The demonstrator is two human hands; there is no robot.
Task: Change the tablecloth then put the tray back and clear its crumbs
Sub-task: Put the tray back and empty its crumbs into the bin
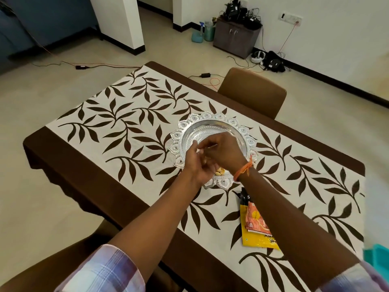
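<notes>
Both hands are held over the tray [212, 123], close together and almost touching above its near half. The left hand [194, 163] is seen with fingers curled inward, and the right hand [223, 152] is bent at the wrist with its fingertips drawn together, as if something small were being pinched; whether a crumb is actually held cannot be told, since the fingertips are blurred. An orange thread is worn on the right wrist.

The tray is set on the cloth [117, 123], near the middle of the desk [40, 148]. A few pale crumbs [220, 171] are seen inside the tray at its near edge, just under the hands.

The tray is judged to be thin embossed metal: stiff, fairly light, smooth and somewhat slippery in the bowl, with a scalloped rim that offers the surest hold. It is best taken at two opposite points of that rim and kept level, so that the crumbs are not spilled. Being round, it has no long axis; its open face is turned upward.

The cloth is judged soft and liable to slide if the tray is dragged.

Just near of the tray, to its right, a packet [255, 224] is laid flat. Beyond the tray a chair [252, 91] is drawn up.
</notes>
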